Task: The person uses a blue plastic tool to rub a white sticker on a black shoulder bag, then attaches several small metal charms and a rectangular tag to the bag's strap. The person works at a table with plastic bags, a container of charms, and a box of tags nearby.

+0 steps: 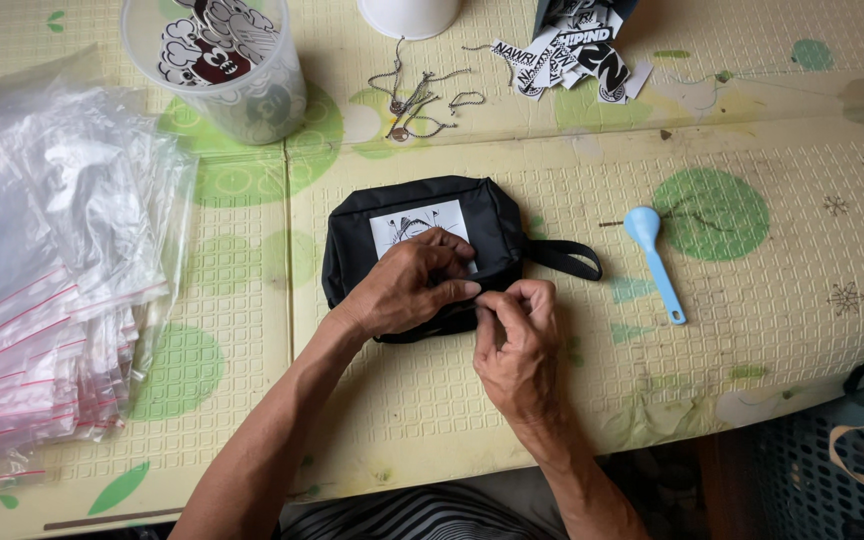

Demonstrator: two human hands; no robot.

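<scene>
A small black zip pouch [492, 215] with a white printed patch and a side loop strap [566, 258] lies on a pale yellow patterned mat [402, 400]. My left hand [407, 285] rests flat on the pouch and presses it down near the front edge. My right hand [517, 335] pinches the pouch's front edge between thumb and fingers, right beside my left fingertips. What the fingers pinch is hidden.
A stack of clear zip bags [42, 300] fills the left side. A clear tub of stickers [222, 60] stands at the back left, ball chains [417, 100] and loose stickers [567, 55] behind the pouch. A light blue scoop [654, 262] lies to the right.
</scene>
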